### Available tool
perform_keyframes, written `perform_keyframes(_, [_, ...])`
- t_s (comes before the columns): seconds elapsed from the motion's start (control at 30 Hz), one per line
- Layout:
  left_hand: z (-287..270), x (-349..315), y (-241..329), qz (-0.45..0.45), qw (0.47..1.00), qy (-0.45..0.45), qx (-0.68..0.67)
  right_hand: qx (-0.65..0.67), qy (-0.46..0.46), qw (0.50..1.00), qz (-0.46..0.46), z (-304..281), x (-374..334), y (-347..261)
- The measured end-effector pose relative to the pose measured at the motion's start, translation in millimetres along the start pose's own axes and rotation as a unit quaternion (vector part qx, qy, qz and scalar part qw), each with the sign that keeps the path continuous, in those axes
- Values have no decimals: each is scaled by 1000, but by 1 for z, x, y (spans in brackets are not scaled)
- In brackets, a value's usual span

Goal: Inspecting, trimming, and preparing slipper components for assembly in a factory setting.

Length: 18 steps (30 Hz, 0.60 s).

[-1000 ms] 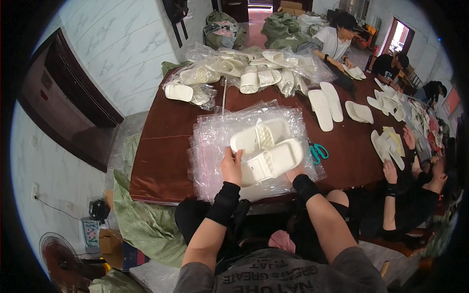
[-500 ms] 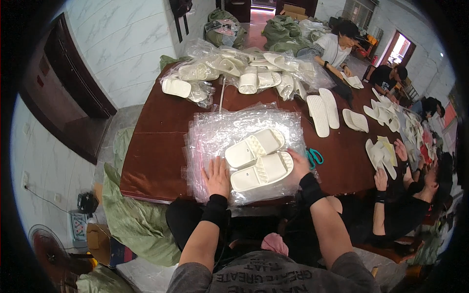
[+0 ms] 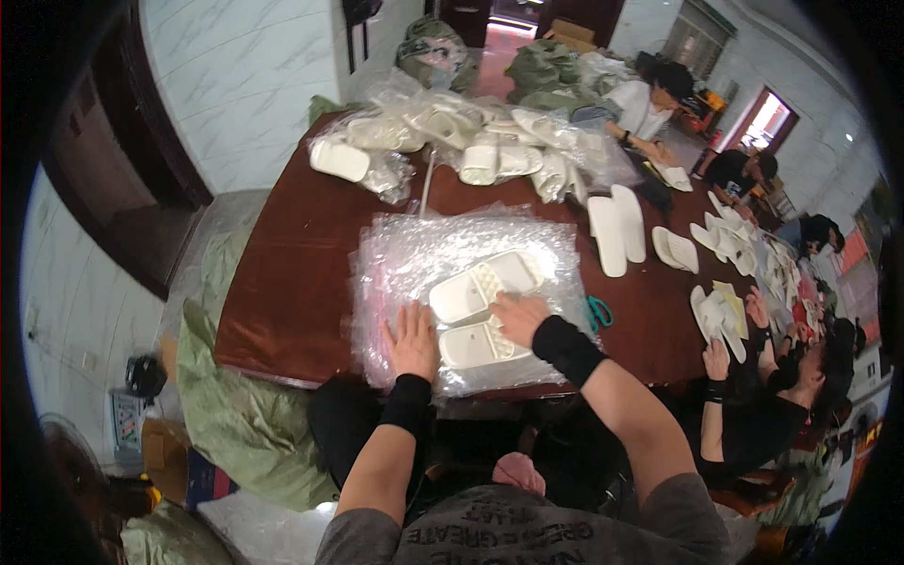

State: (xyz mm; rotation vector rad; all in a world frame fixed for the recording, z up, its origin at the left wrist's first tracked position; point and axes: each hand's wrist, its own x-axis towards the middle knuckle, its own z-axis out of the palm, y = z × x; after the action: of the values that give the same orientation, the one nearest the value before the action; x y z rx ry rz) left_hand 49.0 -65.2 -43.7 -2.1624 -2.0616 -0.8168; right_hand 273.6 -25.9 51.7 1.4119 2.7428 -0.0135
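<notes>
Two cream slippers lie side by side on a stack of clear plastic bags (image 3: 400,250) in front of me. The far slipper (image 3: 460,298) is uncovered, its strap toward the right. Over the strap of the near slipper (image 3: 473,347) my right hand (image 3: 521,318) is bent, its fingers closed at the strap's inner side and hiding most of the front. My left hand (image 3: 411,341) lies flat with fingers stretched on the bags, just left of the slippers' heels, holding nothing.
Bagged slippers (image 3: 443,132) are heaped along the table's far side. Teal-handled scissors (image 3: 600,313) rest right of the bags. Loose slippers (image 3: 617,231) lie farther right, where a co-worker's hands (image 3: 716,358) touch another pair. Green sacks (image 3: 240,414) stand by the table's left edge.
My right hand has moved left from the slippers' toe end onto the near slipper's strap. My left hand stays flat on the bags. The whole view has shifted slightly.
</notes>
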Motion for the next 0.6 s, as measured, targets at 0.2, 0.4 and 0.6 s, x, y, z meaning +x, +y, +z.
perform_keyframes(0.2, [-2, 2, 3, 0, 1000, -14, 9, -108, -10, 990, 94, 34, 41, 1])
perform_keyframes(0.4, [-3, 2, 3, -2, 1000, -6, 9, -135, -77, 988, -15, -28, 4, 65])
perform_keyframes(0.6, [-9, 4, 4, -7, 1000, 1, 9, -245, -202, 920, 228, -110, -41, 201])
